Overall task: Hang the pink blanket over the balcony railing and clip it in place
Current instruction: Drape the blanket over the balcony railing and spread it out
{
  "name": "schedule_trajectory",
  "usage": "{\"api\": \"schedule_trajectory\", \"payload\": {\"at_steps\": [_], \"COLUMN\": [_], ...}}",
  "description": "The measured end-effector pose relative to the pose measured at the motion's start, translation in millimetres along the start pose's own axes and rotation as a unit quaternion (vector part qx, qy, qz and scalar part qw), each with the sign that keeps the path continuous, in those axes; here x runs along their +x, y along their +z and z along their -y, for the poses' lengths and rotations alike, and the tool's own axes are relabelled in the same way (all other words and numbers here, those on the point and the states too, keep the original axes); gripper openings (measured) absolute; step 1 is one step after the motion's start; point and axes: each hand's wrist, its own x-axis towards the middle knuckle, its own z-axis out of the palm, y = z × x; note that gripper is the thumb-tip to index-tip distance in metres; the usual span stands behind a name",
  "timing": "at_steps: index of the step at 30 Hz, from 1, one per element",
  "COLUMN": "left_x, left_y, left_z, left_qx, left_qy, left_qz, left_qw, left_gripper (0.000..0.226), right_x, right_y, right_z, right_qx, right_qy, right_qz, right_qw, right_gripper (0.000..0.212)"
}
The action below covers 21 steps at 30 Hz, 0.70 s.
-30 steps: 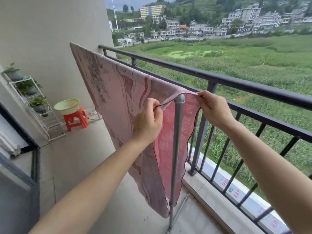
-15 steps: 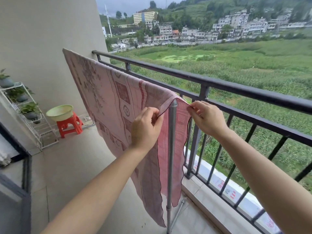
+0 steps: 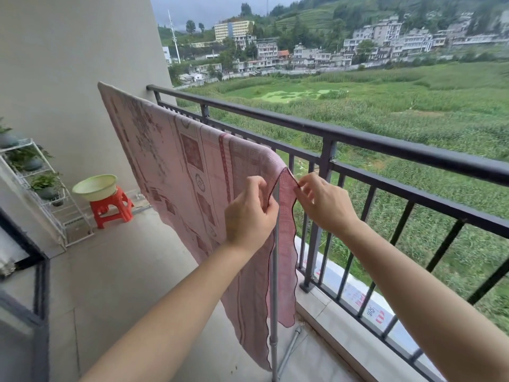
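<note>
The pink patterned blanket (image 3: 179, 166) hangs draped over a grey metal drying rack, whose upright pole (image 3: 274, 285) stands just inside the black balcony railing (image 3: 385, 139). My left hand (image 3: 249, 213) pinches the blanket's dark-trimmed end edge on the near side of the pole. My right hand (image 3: 322, 202) pinches the same edge on the railing side, a little higher. The blanket covers the rack's top bar and hides it. No clip is visible.
A red plastic stool (image 3: 110, 206) with a pale green basin (image 3: 95, 186) on it stands by the far wall. A white wire shelf (image 3: 52, 205) with potted plants is at the left. The rack's foot (image 3: 292, 346) lies on the floor near the railing base.
Both hands have slid down the blanket's end edge and now pinch it below the rack's top. The blanket's end now covers the top of the pole. The view has tilted upward.
</note>
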Motion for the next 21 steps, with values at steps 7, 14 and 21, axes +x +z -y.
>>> {"api": "schedule_trajectory", "payload": {"at_steps": [7,14,21], "left_x": [-62.7,-97.9,-89.2], "left_y": [36.3,46.4,41.1], "left_z": [33.3,35.5,21.5], "left_qx": [0.054,0.018,-0.064], "left_qy": [-0.212,-0.096,-0.057], "left_qz": [0.178,0.200,0.120], "left_qw": [0.959,0.975,0.989], "left_gripper": [0.027,0.041,0.034], "right_x": [-27.0,-81.3,-120.7], "right_y": [42.7,53.9,83.6], "right_z": [-1.8,-0.2,-7.7], "right_qx": [-0.038,0.018,0.012], "right_qy": [0.067,0.118,0.167], "right_qz": [0.211,0.102,0.081], "right_qw": [0.974,0.988,0.983], "right_gripper": [0.040,0.027,0.031]}}
